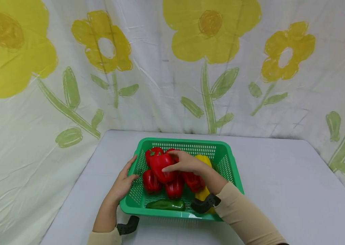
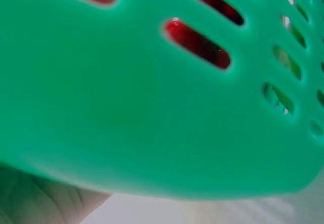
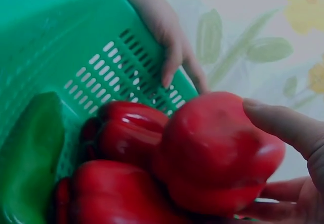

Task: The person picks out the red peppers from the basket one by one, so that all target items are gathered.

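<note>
Gripping R hand (image 1: 187, 162): I see fingers part-spread round red bell pepper (image 1: 159, 165).
L hand (image 1: 123, 184): part-curled, holding green slotted basket (image 1: 151, 212), L side.

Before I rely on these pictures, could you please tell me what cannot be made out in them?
Head view: whether the yellow produce is one piece or several; the right arm crosses it.
Head view: the lower part of the back-left red pepper, behind the held red pepper.
Left wrist view: most of the left hand, hidden by the basket or cut off by the edge.
Right wrist view: part of the right hand, cut off by the right edge.
</note>
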`<action>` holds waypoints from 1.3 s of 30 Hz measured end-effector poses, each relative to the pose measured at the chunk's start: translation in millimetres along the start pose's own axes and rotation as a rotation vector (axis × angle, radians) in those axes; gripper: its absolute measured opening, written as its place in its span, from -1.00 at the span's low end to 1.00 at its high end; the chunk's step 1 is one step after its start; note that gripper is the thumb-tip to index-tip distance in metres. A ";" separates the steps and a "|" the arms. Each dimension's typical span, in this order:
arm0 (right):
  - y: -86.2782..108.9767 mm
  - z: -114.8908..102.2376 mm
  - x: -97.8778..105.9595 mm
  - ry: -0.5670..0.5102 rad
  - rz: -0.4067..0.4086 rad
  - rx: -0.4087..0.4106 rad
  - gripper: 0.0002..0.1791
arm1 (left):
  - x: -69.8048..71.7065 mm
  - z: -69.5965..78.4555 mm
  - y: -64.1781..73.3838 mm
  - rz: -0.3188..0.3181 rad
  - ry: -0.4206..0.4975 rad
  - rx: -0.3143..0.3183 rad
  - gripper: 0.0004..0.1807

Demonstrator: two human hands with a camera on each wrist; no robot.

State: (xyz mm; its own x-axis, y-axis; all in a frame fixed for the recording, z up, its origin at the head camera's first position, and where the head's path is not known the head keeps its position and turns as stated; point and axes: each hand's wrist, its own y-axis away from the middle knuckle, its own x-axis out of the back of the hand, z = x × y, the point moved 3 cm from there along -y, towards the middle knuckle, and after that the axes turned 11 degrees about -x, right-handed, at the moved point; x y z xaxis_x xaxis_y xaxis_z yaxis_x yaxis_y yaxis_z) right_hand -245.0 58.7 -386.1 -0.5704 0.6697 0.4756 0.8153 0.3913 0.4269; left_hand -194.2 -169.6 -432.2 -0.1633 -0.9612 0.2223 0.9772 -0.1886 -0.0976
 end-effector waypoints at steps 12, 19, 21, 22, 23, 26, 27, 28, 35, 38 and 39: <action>-3.7 -2.4 -15.8 -0.034 0.024 0.004 -0.12 | 0.2 -0.2 -0.5 0.003 0.015 0.009 -0.23; -4.5 -2.3 -16.5 -0.068 0.010 0.012 -0.16 | 0.2 -0.2 -0.8 0.007 0.021 0.008 -0.24; -3.7 -2.6 -15.7 -0.069 0.003 0.011 -0.17 | 0.3 -0.6 -0.7 0.006 0.027 0.008 -0.23; -3.0 -2.6 -15.1 -0.069 0.001 0.009 -0.17 | 0.4 -0.9 -0.6 0.004 0.031 0.009 -0.23; -2.1 -2.6 -14.3 -0.071 -0.001 0.008 -0.17 | 0.5 -1.1 -0.4 0.003 0.034 0.010 -0.23; 0.6 -1.7 -10.8 -0.087 0.002 0.012 -0.20 | 1.1 -1.3 0.1 0.002 0.031 0.006 -0.23; 1.8 -1.0 -9.3 -0.097 0.006 0.010 -0.21 | 1.2 -1.3 0.3 0.002 0.030 0.005 -0.23; 3.3 -0.4 -7.6 -0.107 0.009 0.011 -0.22 | 1.3 -1.3 0.4 0.001 0.031 0.004 -0.23; 18.4 5.6 6.0 -0.181 0.026 -0.016 -0.27 | 0.3 -0.9 0.5 0.002 0.034 -0.001 -0.24; 25.3 10.3 13.0 -0.184 0.038 -0.030 -0.27 | 0.2 -1.0 0.5 0.003 0.034 0.000 -0.24; 27.9 11.6 15.1 -0.193 0.037 -0.033 -0.28 | 0.3 -0.9 0.5 0.004 0.031 0.000 -0.24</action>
State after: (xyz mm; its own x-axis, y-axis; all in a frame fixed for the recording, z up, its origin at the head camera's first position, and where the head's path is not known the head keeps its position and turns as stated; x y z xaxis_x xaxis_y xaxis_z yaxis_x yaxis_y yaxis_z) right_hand -229.7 87.0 -375.9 -0.5076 0.7931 0.3368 0.8300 0.3451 0.4382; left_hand -193.9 -170.1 -433.1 -0.1634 -0.9678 0.1917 0.9778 -0.1846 -0.0987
